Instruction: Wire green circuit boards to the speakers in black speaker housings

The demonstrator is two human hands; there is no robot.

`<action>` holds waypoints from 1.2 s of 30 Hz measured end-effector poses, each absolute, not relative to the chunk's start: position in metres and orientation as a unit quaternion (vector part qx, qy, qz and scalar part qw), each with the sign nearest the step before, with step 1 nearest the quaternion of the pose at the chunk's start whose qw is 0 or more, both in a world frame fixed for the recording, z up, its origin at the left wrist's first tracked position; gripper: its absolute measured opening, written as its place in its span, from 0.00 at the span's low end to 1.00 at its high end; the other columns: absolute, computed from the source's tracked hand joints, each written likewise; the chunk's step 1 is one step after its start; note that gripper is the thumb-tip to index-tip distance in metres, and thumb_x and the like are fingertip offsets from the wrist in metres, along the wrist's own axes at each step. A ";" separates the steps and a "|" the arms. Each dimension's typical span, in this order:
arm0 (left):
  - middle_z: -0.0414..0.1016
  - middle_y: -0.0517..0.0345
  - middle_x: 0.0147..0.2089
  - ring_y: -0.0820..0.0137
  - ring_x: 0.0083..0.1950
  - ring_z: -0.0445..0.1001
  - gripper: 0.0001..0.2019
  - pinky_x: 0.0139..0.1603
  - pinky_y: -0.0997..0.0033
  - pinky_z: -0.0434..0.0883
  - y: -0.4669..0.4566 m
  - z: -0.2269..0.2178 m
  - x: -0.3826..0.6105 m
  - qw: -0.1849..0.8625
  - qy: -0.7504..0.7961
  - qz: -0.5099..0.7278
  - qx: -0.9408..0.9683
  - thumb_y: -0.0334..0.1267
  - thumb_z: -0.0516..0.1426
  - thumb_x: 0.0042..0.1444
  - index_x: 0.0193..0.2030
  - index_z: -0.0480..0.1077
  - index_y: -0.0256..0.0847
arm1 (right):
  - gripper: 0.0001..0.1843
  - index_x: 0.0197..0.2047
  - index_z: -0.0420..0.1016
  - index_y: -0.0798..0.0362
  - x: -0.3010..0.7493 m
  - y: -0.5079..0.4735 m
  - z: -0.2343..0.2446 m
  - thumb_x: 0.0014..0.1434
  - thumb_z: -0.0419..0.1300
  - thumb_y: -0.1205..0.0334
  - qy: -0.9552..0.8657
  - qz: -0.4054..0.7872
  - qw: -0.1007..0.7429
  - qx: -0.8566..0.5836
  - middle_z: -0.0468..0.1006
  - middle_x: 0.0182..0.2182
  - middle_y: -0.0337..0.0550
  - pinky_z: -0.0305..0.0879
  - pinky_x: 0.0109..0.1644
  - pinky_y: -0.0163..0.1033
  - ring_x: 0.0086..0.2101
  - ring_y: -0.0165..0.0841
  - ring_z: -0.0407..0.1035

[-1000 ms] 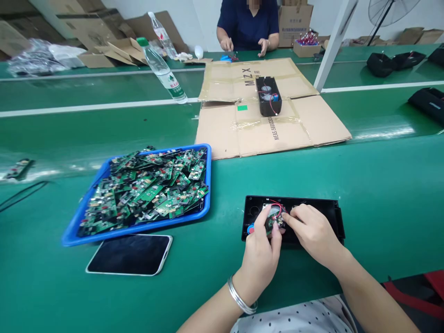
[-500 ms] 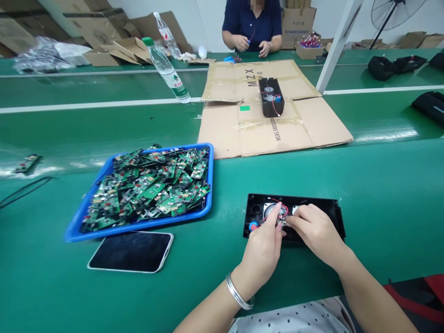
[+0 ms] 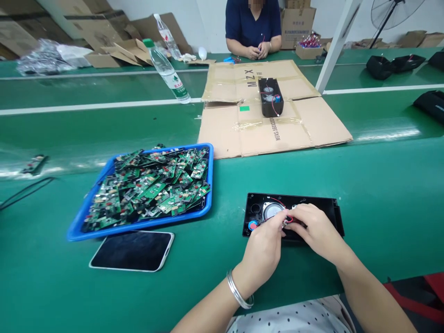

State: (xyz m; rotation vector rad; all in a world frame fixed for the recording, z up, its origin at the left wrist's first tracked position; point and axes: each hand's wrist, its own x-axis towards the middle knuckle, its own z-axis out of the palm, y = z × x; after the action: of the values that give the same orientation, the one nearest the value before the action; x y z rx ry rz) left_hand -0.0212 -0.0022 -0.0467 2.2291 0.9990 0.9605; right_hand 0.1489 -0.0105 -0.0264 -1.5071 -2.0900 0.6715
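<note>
A black plastic speaker housing (image 3: 326, 206) lies open on the green table in front of me, with a round silver speaker (image 3: 271, 210) and red wires inside. My left hand (image 3: 263, 252) and my right hand (image 3: 317, 231) meet over its front edge, fingers pinched together on a small part with red wire (image 3: 287, 218). What exactly they pinch is mostly hidden by the fingers. A blue capacitor (image 3: 252, 225) sits at the housing's left end. To the left stands a blue tray (image 3: 138, 226) heaped with green circuit boards (image 3: 149, 185).
A dark phone (image 3: 132, 250) lies face up before the tray. Flattened cardboard (image 3: 312, 125) across the belt carries another black housing (image 3: 270, 97). A water bottle (image 3: 168, 71) leans at the back. A person in dark blue (image 3: 252, 23) works opposite. Black parts (image 3: 430, 104) lie far right.
My hands have slid slightly toward the housing's front edge, uncovering the silver speaker. The green board seen in my left fingers a second ago no longer shows. The person opposite brought both hands together.
</note>
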 end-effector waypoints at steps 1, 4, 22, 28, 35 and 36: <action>0.78 0.52 0.43 0.71 0.34 0.79 0.20 0.36 0.73 0.77 -0.002 -0.046 -0.021 0.255 0.370 0.353 0.821 0.23 0.45 0.60 0.58 0.56 0.40 | 0.06 0.40 0.72 0.53 0.149 -0.010 -0.027 0.60 0.57 0.70 -0.763 0.243 0.235 -0.550 0.75 0.32 0.40 0.63 0.40 0.42 0.35 0.34 0.68; 0.78 0.50 0.45 0.68 0.39 0.79 0.19 0.38 0.71 0.77 -0.004 -0.044 -0.020 0.262 0.376 0.357 0.814 0.24 0.46 0.61 0.58 0.57 0.40 | 0.06 0.41 0.72 0.52 0.148 -0.010 -0.029 0.61 0.56 0.69 -0.758 0.242 0.250 -0.551 0.74 0.34 0.41 0.64 0.40 0.41 0.36 0.33 0.68; 0.76 0.48 0.45 0.67 0.41 0.79 0.12 0.35 0.71 0.78 -0.015 -0.049 -0.017 0.336 0.452 0.437 0.702 0.30 0.49 0.62 0.53 0.57 0.41 | 0.06 0.41 0.74 0.49 0.141 -0.014 -0.024 0.60 0.58 0.60 -0.713 0.214 0.298 -0.598 0.76 0.36 0.42 0.63 0.44 0.44 0.40 0.36 0.68; 0.77 0.51 0.40 0.69 0.36 0.80 0.10 0.32 0.71 0.80 -0.019 -0.052 -0.015 0.445 0.437 0.491 0.608 0.34 0.46 0.65 0.52 0.53 0.40 | 0.08 0.32 0.72 0.51 0.142 -0.016 -0.028 0.59 0.59 0.56 -0.658 0.183 0.404 -0.609 0.75 0.29 0.41 0.66 0.36 0.39 0.33 0.34 0.69; 0.77 0.44 0.44 0.65 0.40 0.80 0.13 0.40 0.66 0.79 -0.018 -0.060 -0.015 0.365 0.485 0.460 0.648 0.33 0.47 0.64 0.55 0.53 0.38 | 0.04 0.35 0.70 0.51 0.142 -0.019 -0.029 0.61 0.55 0.65 -0.637 0.134 0.473 -0.593 0.75 0.28 0.40 0.66 0.31 0.36 0.28 0.30 0.69; 0.77 0.44 0.44 0.65 0.40 0.80 0.14 0.40 0.66 0.79 -0.018 -0.061 -0.015 0.352 0.490 0.454 0.655 0.33 0.48 0.64 0.55 0.53 0.38 | 0.05 0.35 0.71 0.51 0.141 -0.019 -0.028 0.62 0.55 0.66 -0.662 0.130 0.472 -0.568 0.75 0.28 0.40 0.66 0.31 0.37 0.28 0.30 0.68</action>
State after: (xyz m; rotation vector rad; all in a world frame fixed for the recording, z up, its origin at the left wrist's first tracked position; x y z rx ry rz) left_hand -0.0148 -0.0183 -0.0607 1.6951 1.2679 1.1755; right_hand 0.1415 -0.0195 -0.0281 -1.3904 -1.6209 0.3179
